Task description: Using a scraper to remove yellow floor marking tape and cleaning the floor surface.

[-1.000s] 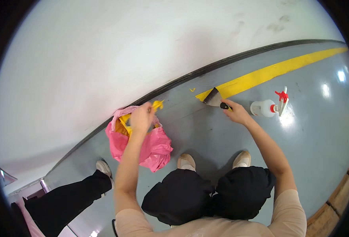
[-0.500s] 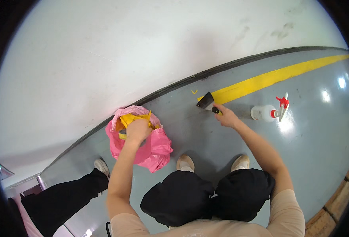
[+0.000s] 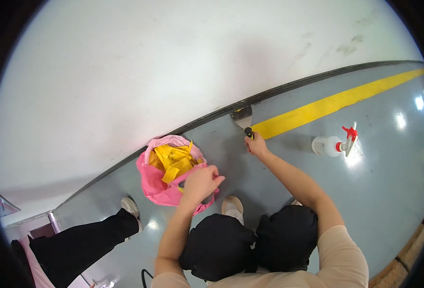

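Observation:
My right hand [image 3: 257, 145] grips the handle of a putty knife [image 3: 243, 121]. Its wide blade points at the foot of the wall, just left of the end of a yellow floor stripe [image 3: 308, 113]. Over the near right side of a pink plastic bag [image 3: 155, 185] is my left hand [image 3: 203, 183], its thumb and fingers apart and nothing visible in them. Crumpled yellow strips [image 3: 176, 161] fill the bag's open top. Beside that hand shows a dark and yellow patch, partly hidden, which I cannot identify.
A clear spray bottle [image 3: 328, 146] with a red and white trigger lies on the grey floor to the right. A white wall [image 3: 125, 86] with a dark skirting [image 3: 212, 115] runs across the front. Another person's leg [image 3: 87, 240] is at lower left; wooden boards [image 3: 408, 252] lie at lower right.
My left hand has come out of the bag's opening toward me and right, leaving the yellow strips in view. The putty knife has moved left toward the skirting, off the stripe's end.

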Tool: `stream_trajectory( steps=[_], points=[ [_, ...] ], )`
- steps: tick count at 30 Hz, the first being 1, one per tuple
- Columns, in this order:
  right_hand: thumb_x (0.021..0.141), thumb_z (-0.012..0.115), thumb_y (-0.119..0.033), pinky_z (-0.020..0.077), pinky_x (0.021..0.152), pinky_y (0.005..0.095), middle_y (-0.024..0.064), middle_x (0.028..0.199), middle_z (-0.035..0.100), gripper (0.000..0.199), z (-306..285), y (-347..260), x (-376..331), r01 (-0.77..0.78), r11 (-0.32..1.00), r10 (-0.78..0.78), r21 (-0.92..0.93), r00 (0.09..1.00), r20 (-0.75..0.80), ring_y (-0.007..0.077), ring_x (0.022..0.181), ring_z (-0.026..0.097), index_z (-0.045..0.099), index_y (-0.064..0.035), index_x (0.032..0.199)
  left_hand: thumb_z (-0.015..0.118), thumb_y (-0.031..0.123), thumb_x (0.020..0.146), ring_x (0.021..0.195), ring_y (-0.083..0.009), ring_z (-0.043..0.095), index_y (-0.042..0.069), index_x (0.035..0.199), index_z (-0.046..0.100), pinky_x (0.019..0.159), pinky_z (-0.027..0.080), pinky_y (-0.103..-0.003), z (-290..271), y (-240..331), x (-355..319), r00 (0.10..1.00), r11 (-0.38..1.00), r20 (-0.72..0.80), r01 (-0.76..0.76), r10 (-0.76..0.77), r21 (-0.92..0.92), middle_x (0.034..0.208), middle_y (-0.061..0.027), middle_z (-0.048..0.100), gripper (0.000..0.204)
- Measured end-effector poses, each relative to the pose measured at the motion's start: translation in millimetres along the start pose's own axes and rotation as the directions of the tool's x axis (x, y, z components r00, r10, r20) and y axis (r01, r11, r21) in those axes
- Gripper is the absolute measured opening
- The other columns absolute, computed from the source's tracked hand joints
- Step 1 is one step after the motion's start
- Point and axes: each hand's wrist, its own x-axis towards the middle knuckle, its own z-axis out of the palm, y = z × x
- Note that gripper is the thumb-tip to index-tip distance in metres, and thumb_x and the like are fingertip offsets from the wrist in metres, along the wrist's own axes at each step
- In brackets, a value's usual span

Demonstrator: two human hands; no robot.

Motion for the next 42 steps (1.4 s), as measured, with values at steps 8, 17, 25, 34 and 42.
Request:
stream_trajectory(
  steps=[8,17,25,34,42],
  points=[
    [0.089,0.054,-0.019,0.0392,0.043,0.0257,0.0033,0.074,0.053,0.035,-5,9,-4,0.033,0.955,-0.088,0.294,0.980,0.178,0.0105,0.051,0.049,0.044,-0.0031,0.118,0.066,0.034,0.076,0.054,-0.0181,0.055,0.006,0.084,0.063,0.051,0.042,-0.031,22,0,-6,0.995,0.933,0.095,0.053,-0.020,-0.357,0.060,-0.0066,0.057,0.029],
    [0.090,0.054,-0.021,0.0400,0.047,0.0246,0.0016,0.077,0.052,0.041,18,17,-26,0.182,0.958,-0.238,0.223,0.936,0.258,0.0093,0.055,0.049,0.039,-0.0043,0.125,0.066,0.035,0.077,0.057,-0.0185,0.057,0.006,0.083,0.062,0.053,0.043,-0.032,19,-1,-10,0.992,0.926,0.127,0.031,0.018,-0.376,0.063,-0.0067,0.059,0.029],
    [0.081,0.057,-0.015,0.0499,0.068,0.0421,0.0150,0.101,0.058,0.047,65,-55,-90,0.833,0.297,-0.556,-0.467,0.549,0.624,0.0343,0.085,0.060,0.043,-0.0095,0.125,0.065,0.037,0.077,0.065,-0.0232,0.060,0.007,0.081,0.062,0.058,0.045,-0.035,20,4,-13,0.931,0.922,0.314,-0.055,0.186,-0.383,0.070,-0.0094,0.062,0.030],
    [0.082,0.057,-0.020,0.0500,0.058,0.0356,0.0132,0.078,0.061,0.040,1,-40,-62,0.261,0.928,-0.205,-0.266,0.954,0.219,0.0236,0.063,0.063,0.052,-0.0044,0.118,0.065,0.038,0.075,0.074,-0.0288,0.062,0.006,0.079,0.062,0.064,0.047,-0.039,15,17,-5,0.931,0.933,0.320,-0.054,0.176,-0.355,0.074,-0.0115,0.064,0.032],
    [0.089,0.052,-0.023,0.0405,0.041,0.0256,0.0049,0.071,0.057,0.032,0,-32,-44,-0.041,0.963,-0.013,0.268,0.980,0.199,0.0116,0.047,0.051,0.053,-0.0025,0.113,0.067,0.031,0.077,0.057,-0.0176,0.056,0.004,0.080,0.061,0.054,0.043,-0.031,24,28,6,0.912,0.922,0.339,-0.095,0.232,-0.376,0.064,-0.0087,0.059,0.028]
  ],
)
